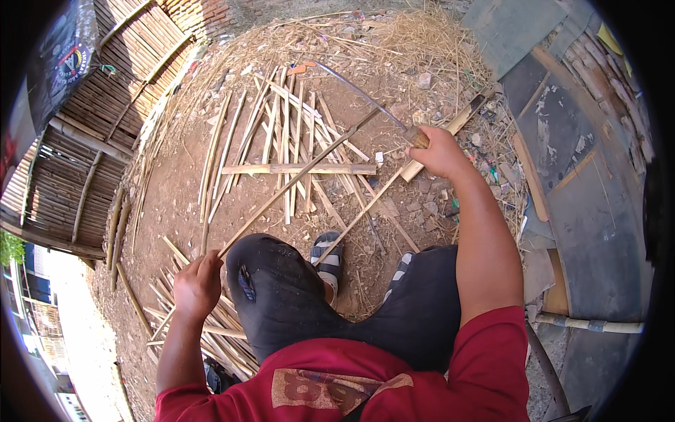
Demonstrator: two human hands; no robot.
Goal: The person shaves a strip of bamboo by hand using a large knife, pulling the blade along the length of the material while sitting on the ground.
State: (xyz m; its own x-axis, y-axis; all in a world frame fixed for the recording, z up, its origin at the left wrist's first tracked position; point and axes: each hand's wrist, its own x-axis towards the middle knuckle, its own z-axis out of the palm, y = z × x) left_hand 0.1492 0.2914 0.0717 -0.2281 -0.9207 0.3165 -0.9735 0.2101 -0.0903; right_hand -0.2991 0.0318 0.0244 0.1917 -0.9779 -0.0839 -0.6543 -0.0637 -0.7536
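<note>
My left hand (198,285) grips the near end of a long thin bamboo strip (295,179) that slants up and right across the ground. My right hand (439,151) is closed around the wooden handle of a long curved blade (358,91), held out in front. The blade's edge meets the strip's far end near the upper middle. My knees in dark trousers (281,288) sit between both arms, with striped sandals (327,257) on the dirt below.
Several split bamboo strips (281,141) lie fanned on the dirt ahead, more in a pile (211,337) beside my left knee. A bamboo slat fence (98,141) stands left. Dry straw (422,35) lies at the top. Boards and a dark sheet (583,176) lie right.
</note>
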